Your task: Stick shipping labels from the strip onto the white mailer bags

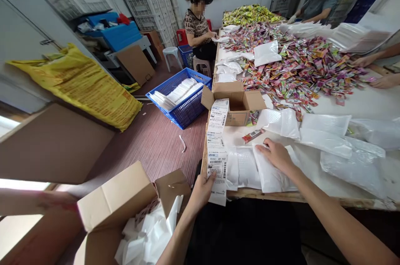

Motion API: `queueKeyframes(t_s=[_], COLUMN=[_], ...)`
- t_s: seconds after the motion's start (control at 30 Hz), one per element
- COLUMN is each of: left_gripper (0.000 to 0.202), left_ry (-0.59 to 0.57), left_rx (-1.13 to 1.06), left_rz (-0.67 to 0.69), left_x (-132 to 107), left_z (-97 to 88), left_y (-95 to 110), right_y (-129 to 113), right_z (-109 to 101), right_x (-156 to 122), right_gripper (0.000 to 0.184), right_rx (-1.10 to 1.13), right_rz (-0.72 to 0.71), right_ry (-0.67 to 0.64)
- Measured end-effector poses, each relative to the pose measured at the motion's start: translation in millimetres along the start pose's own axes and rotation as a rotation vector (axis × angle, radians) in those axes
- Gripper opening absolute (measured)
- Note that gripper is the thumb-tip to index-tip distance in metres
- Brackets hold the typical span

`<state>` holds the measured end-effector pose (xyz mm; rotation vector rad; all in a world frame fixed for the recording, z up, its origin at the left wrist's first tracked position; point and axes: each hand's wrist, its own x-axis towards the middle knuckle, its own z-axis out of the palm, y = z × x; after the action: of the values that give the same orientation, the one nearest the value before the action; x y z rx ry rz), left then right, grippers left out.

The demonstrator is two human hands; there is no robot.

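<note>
At the table's near left corner, my left hand (202, 190) pinches the lower end of a strip of printed shipping labels (217, 131). The strip runs up over the edge of a small open cardboard box (239, 117). My right hand (276, 154) is closed at the fingertips on the upper edge of a white plastic packet (270, 177), which lies on the table. Other white packets (245, 167) lie side by side to its left, partly behind the labels. A red snack sachet (253, 136) rests just beyond them.
A big heap of small colourful sachets (300, 65) covers the far table, where co-workers' hands (387, 81) work. Filled white bags (325, 127) lie to the right. A blue basket (190, 108) of white packets and a cardboard box (117, 198) with discarded backing paper stand at left.
</note>
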<state>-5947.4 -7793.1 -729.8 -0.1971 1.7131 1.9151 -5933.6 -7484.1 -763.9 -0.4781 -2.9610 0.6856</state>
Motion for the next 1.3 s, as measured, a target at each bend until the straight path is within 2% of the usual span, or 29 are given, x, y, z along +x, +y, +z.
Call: queueKeyframes(t_s=[0.1, 0.13, 0.2, 0.27, 0.37, 0.47, 0.57, 0.63, 0.7, 0.77, 0.87, 0.93, 0.97, 1.03, 1.1, 1.17, 1.3], left_gripper=[0.036, 0.036, 0.035, 0.032, 0.026, 0.024, 0.029, 0.030, 0.035, 0.048, 0.070, 0.064, 0.057, 0.046, 0.044, 0.047, 0.050], left_ry=[0.036, 0.047, 0.042, 0.002, -0.017, -0.063, -0.203, -0.247, -0.275, -0.343, -0.472, -0.459, -0.422, -0.303, -0.219, -0.208, -0.247], left_rx=[0.142, 0.197, 0.296, 0.348, 0.396, 0.428, 0.412, 0.405, 0.365, 0.175, -0.250, -0.389, -0.401, -0.412, -0.458, -0.529, -0.610], left_rz=[0.115, 0.163, 0.236, 0.262, 0.287, 0.314, 0.326, 0.327, 0.319, 0.238, -0.067, -0.248, -0.295, -0.304, -0.275, -0.274, -0.298], left_x=[-17.6, -24.4, -36.0, -42.4, -42.4, -39.5, -40.2, -42.3, -43.9, -43.5, -38.2, -33.6, -31.9, -30.2, -30.6, -31.9, -34.3], left_z=[-7.6, -8.3, -6.4, -2.6, 1.6, 5.1, 10.0, 12.1, 12.0, 10.3, 8.8, 10.6, 12.3, 16.0, 18.7, 19.1, 16.5], left_y=[15.2, 20.1, 28.1, 33.2, 38.3, 43.9, 50.2, 54.2, 58.3, 62.5, 68.0, 69.3, 68.9, 66.8, 63.9, 61.6, 59.0], right_y=[-36.5, -53.5, -89.8, -120.7, -144.2, -145.6, -141.2, -139.3, -138.7, -139.3, -140.9, -141.2, -141.0, -140.5, -140.3, -140.5, -142.0], right_z=[5.3, 4.9, 0.5, -7.1, -19.0, -25.0, -24.8, -24.7, -26.4, -29.5, -32.4, -30.3, -27.8, -21.0, -14.1, -8.7, -1.3], right_x=[-9.1, -17.6, -39.7, -62.7, -85.1, -89.7, -86.2, -84.9, -86.4, -89.9, -95.1, -97.4, -98.5, -100.9, -103.9, -106.6, -107.4], right_gripper=[0.028, 0.032, 0.048, 0.046, 0.038, 0.050, 0.036, 0.034, 0.032, 0.027, 0.032, 0.034, 0.035, 0.041, 0.046, 0.044, 0.046], right_rx=[0.093, 0.204, 0.471, 0.650, 0.712, 0.645, 0.579, 0.574, 0.572, 0.577, 0.574, 0.554, 0.547, 0.550, 0.576, 0.614, 0.652], right_rz=[-0.161, -0.227, -0.359, -0.494, -0.600, -0.635, -0.637, -0.584, -0.573, -0.639, -0.785, -0.838, -0.831, -0.767, -0.718, -0.707, -0.626], right_ry=[0.177, 0.194, 0.147, 0.149, 0.280, 0.260, 0.318, 0.356, 0.335, 0.307, 0.336, 0.352, 0.353, 0.335, 0.275, 0.233, 0.262])
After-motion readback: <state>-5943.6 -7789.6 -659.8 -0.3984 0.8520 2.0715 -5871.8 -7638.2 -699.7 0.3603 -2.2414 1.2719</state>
